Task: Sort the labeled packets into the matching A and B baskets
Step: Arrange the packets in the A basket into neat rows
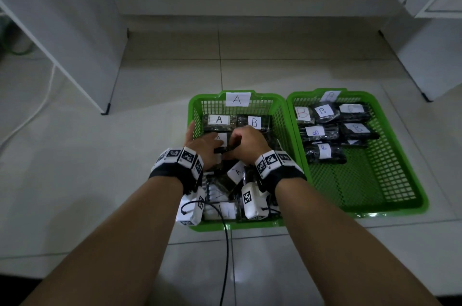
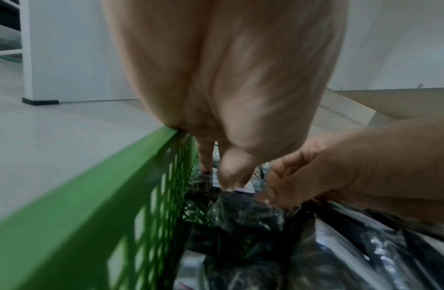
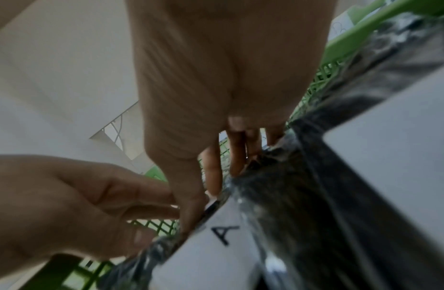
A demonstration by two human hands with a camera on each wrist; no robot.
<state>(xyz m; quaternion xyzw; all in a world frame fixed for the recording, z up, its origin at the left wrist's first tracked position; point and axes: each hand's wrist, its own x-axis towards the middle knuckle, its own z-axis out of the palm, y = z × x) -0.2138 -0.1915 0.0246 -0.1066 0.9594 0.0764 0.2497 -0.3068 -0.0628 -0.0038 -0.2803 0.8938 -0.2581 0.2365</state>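
Two green baskets stand side by side: the A basket (image 1: 281, 115) on the left, the B basket (image 1: 400, 170) on the right. Both hands are inside the A basket. My right hand (image 1: 246, 143) pinches the top edge of a dark packet with a white A label (image 3: 223, 233), thumb in front and fingers behind. My left hand (image 1: 200, 145) is beside it by the left wall (image 2: 131, 196), fingers fairly straight, thumb tip touching a packet label (image 2: 240, 189). Behind the hands lie an A packet (image 1: 218, 120) and a B packet (image 1: 254, 122).
Several B packets (image 1: 322, 110) fill the far half of the B basket; its near half is bare mesh. More packets (image 1: 236, 170) lie under my wrists. A black cable (image 1: 226, 255) trails over the tiled floor. White cabinets (image 1: 62, 30) stand left and right.
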